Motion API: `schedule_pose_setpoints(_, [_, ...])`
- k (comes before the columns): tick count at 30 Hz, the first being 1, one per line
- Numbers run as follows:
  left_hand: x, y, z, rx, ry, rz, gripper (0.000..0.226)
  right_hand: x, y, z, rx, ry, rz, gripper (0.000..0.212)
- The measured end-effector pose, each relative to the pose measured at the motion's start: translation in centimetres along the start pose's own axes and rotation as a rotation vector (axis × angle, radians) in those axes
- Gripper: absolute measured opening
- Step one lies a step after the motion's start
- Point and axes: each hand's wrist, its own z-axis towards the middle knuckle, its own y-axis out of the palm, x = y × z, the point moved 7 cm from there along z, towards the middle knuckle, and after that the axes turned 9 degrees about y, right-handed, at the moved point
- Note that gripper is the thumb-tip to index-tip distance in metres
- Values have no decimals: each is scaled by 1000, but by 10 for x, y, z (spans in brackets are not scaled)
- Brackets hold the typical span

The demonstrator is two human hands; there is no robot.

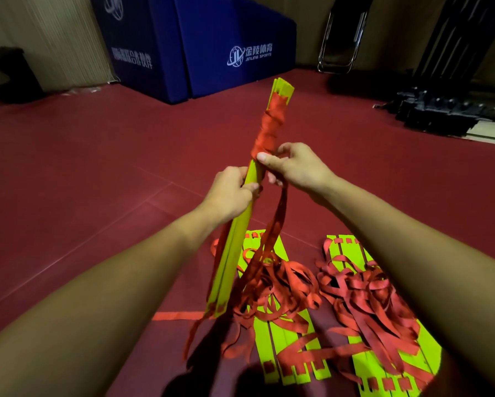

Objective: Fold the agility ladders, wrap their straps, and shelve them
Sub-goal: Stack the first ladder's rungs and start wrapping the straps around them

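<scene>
A folded bundle of yellow ladder rungs [242, 224] stands tilted in front of me, its upper part bound with red strap wraps [269, 127]. My left hand [232, 193] grips the bundle at its middle. My right hand [292, 164] pinches the red strap just below the wraps, against the bundle. Loose red strap [272, 233] hangs from that hand down to the floor. Two more folded ladders lie on the floor below, one in the middle [292, 365] and one at the right [383, 379], each covered by a tangle of red straps.
Dark red sports floor [97, 181] all around. Blue padded mats [200, 47] stand against the back wall. A folded black chair [343, 38] and black equipment [441, 107] sit at the back right. A dark object [11, 73] stands at the far left.
</scene>
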Motion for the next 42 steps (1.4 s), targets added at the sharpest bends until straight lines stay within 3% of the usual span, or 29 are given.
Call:
schedule_pose_setpoints(2, [2,2,0,1,-5,-138,27,-2,-3,1,19,-19,-1,22])
schedule_pose_setpoints(6, [6,5,-3,-47,-31,-328,34,-4,-14,3,133,-38,-123,36])
schedule_pose_setpoints(8, [4,2,-2,-48,12,-239,57,-5,-12,2,151,-48,-153,40])
schedule_pose_setpoints(10, [3,-1,-2,-16,18,-109,64,-9,-10,-2,195,-70,-184,42])
schedule_pose_setpoints(14, [9,-13,-7,103,16,301,43,-15,-15,-5,304,-98,-282,46])
schedule_pose_setpoints(17, [10,-14,-10,113,6,402,36,-12,-17,-3,360,-93,-378,52])
schedule_pose_setpoints(19, [8,-11,-8,78,14,353,29,-13,-14,-3,320,-92,-400,49])
schedule_pose_setpoints(22, [2,-11,-5,55,21,258,20,-16,-3,-4,64,-103,-346,33])
schedule_pose_setpoints(25, [-6,-9,-2,-10,23,83,36,-18,-1,-8,-107,-111,-276,22])
schedule_pose_setpoints(28, [-4,-8,-4,-63,54,-200,45,-18,-4,-12,-131,-90,-158,6])
schedule_pose_setpoints(29, [0,-8,-6,-90,72,-266,44,-16,-6,-12,-126,-65,-95,13])
schedule_pose_setpoints(31, [8,-7,-6,-129,117,-296,42,-13,-6,-12,-165,-37,28,22])
schedule_pose_setpoints(33, [16,-6,-7,-144,157,-287,39,-14,-2,-13,-210,-53,96,18])
schedule_pose_setpoints(37, [20,-4,-8,-110,146,-312,33,-13,-6,-10,-140,-46,125,15])
schedule_pose_setpoints(42, [18,-7,-6,-67,98,-317,30,-9,-19,-5,102,-10,-94,43])
